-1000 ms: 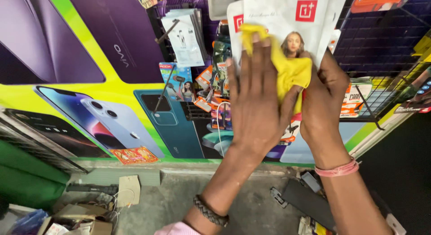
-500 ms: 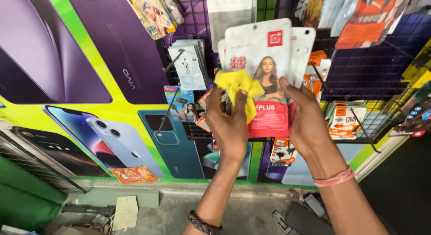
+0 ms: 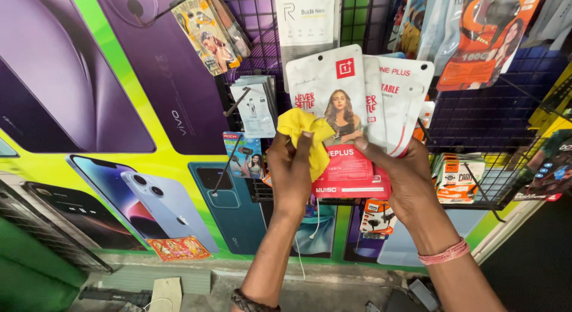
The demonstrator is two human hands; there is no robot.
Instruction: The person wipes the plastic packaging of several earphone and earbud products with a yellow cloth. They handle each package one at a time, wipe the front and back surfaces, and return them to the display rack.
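White-and-red hanging packets (image 3: 345, 109) centre (fanned, overlapping); orange packet (image 3: 488, 32) upper right; purple-green phone poster (image 3: 107, 109) left.

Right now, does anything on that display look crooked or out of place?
Yes. The white packets in the right hand fan out unevenly, tilted rather than hanging straight. The left hand presses a yellow cloth on the front one.

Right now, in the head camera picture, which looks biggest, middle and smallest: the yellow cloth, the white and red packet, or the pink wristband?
1. White and red packet, held by the right hand, looks biggest.
2. Yellow cloth, bunched in the left hand, so part is hidden.
3. Pink wristband, clearly smallest.
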